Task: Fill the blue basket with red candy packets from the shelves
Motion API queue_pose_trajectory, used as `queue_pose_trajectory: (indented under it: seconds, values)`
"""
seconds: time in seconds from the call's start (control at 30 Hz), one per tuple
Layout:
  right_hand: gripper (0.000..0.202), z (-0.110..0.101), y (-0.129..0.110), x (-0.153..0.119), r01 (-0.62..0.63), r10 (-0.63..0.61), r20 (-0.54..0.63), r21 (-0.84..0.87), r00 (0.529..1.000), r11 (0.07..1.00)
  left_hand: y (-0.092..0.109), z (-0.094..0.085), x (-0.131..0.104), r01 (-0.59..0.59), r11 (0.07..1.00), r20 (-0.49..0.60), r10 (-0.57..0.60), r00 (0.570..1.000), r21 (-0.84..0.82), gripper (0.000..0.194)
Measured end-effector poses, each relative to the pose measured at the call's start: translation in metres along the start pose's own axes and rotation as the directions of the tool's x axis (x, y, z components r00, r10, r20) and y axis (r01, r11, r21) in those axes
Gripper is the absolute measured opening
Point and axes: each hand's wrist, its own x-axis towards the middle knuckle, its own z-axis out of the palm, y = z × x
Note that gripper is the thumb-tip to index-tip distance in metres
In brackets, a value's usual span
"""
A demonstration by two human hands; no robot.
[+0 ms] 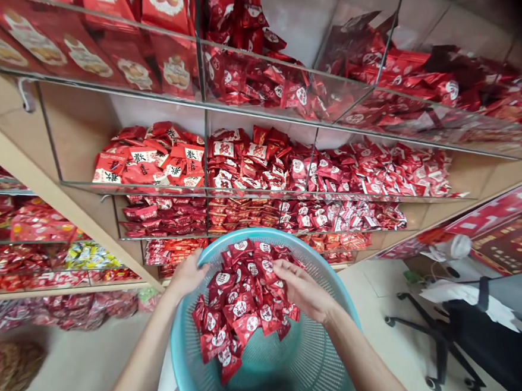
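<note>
A light-blue plastic basket (179,344) with slotted walls stands in front of me. Small red candy packets (239,307) with white round labels lie heaped against its far and left side, and part of its bottom shows bare. My left hand (188,276) is closed over the basket's rim at the far left, with the fingers partly hidden. Inside the basket, my right hand (304,289) rests at the right edge of the heap. Its fingers are stretched out and touch the packets, and I see no packet gripped in it.
Glass-fronted shelves (260,186) filled with red packets rise beyond the basket. Larger red bags (171,65) sit at upper left. A black wheeled chair (480,329) stands on the right. A woven basket (16,373) is at lower left, and bagged goods (85,312) lie under the shelves.
</note>
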Motion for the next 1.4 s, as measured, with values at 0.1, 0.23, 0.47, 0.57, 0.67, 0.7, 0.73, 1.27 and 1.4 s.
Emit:
queue_pose_trajectory:
  seconds: [0.1, 0.23, 0.47, 0.57, 0.67, 0.7, 0.73, 1.27, 1.4]
  values:
    - [0.024, 0.008, 0.010, 0.000, 0.003, -0.001, 0.013, -0.187, 1.000, 0.982, -0.001, 0.001, 0.000, 0.002, 1.000, -0.009, -0.002, 1.000, 0.013, 0.026]
    - [0.025, 0.026, 0.015, 0.002, 0.070, -0.046, 0.078, -0.347, 0.996, 0.935, -0.003, 0.003, 0.000, -0.006, 0.999, -0.019, 0.007, 1.000, 0.033, 0.026]
    - [0.020, 0.071, 0.040, 0.014, 0.152, -0.050, 0.204, -0.527, 0.978, 0.836, -0.004, 0.004, 0.000, 0.008, 0.999, -0.022, -0.006, 1.000, 0.052, 0.025]
    - [0.017, 0.087, 0.054, 0.017, 0.167, -0.076, 0.165, -0.652, 0.983, 0.739, -0.002, 0.003, -0.001, 0.004, 0.998, -0.027, -0.002, 1.000, 0.062, 0.024]
    - [0.015, 0.099, 0.062, 0.016, 0.168, -0.096, 0.139, -0.737, 0.986, 0.655, 0.001, 0.001, -0.003, 0.008, 0.998, -0.034, -0.006, 0.999, 0.068, 0.024]
    - [0.014, 0.101, 0.064, 0.016, 0.163, -0.100, 0.129, -0.760, 0.987, 0.629, 0.001, 0.001, -0.004, 0.011, 0.998, -0.035, -0.008, 0.999, 0.069, 0.024]
    - [0.014, 0.102, 0.065, 0.015, 0.160, -0.111, 0.116, -0.781, 0.987, 0.604, 0.002, 0.001, -0.004, 0.013, 0.997, -0.037, -0.010, 0.999, 0.073, 0.024]
    - [0.021, 0.082, 0.019, 0.015, 0.316, -0.312, 0.116, -0.603, 0.943, 0.732, 0.003, 0.000, -0.006, -0.024, 0.999, -0.017, 0.023, 1.000, -0.023, 0.022]
    - [0.025, 0.060, 0.015, 0.012, 0.268, -0.319, 0.061, -0.701, 0.946, 0.661, 0.002, 0.001, -0.005, 0.003, 1.000, -0.027, -0.002, 1.000, 0.022, 0.024]
